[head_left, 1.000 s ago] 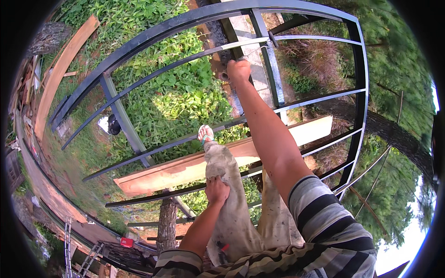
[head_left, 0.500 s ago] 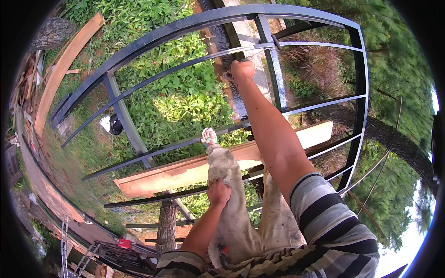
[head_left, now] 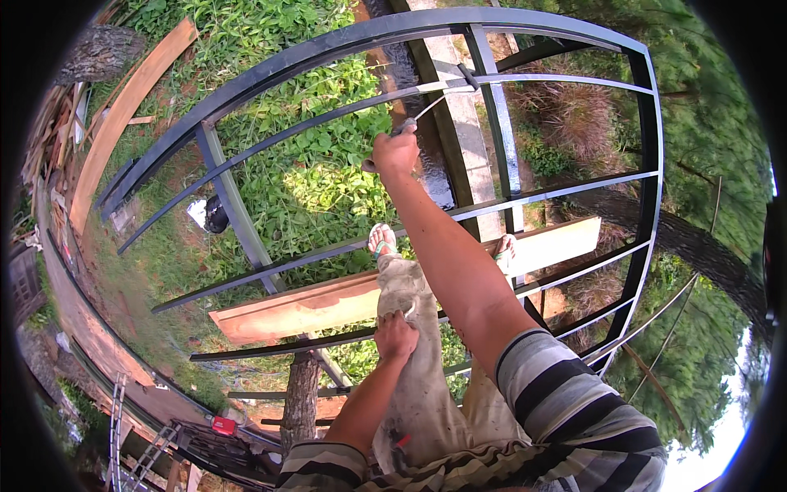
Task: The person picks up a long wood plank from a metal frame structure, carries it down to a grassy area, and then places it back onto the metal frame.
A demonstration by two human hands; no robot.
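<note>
My right hand (head_left: 396, 152) reaches far forward, closed round the handle of a small paint roller (head_left: 469, 77). The roller's thin metal rod (head_left: 430, 107) slants up and right to its dark cylinder, which lies at a narrow bar (head_left: 426, 87) of the dark metal frame (head_left: 328, 41), beside a wider beam (head_left: 492, 107). A wet-looking shine shows on parts of the bars. My left hand (head_left: 397, 334) rests on my trouser leg (head_left: 410, 385) near the knee, fingers curled. Something small and pale (head_left: 410, 312) shows by its fingertips; I cannot make it out.
My sandalled feet (head_left: 383, 239) are on or beside a wooden plank (head_left: 328, 310) laid across the frame. Green plants and a water channel (head_left: 402, 70) lie below. A tree trunk (head_left: 300, 394) rises near the frame's lower edge; a thick trunk (head_left: 697, 234) leans at right.
My right hand has moved left and slightly down with the paint roller; the roller head has shifted left along the narrow bar. My left hand stays on the trouser leg.
</note>
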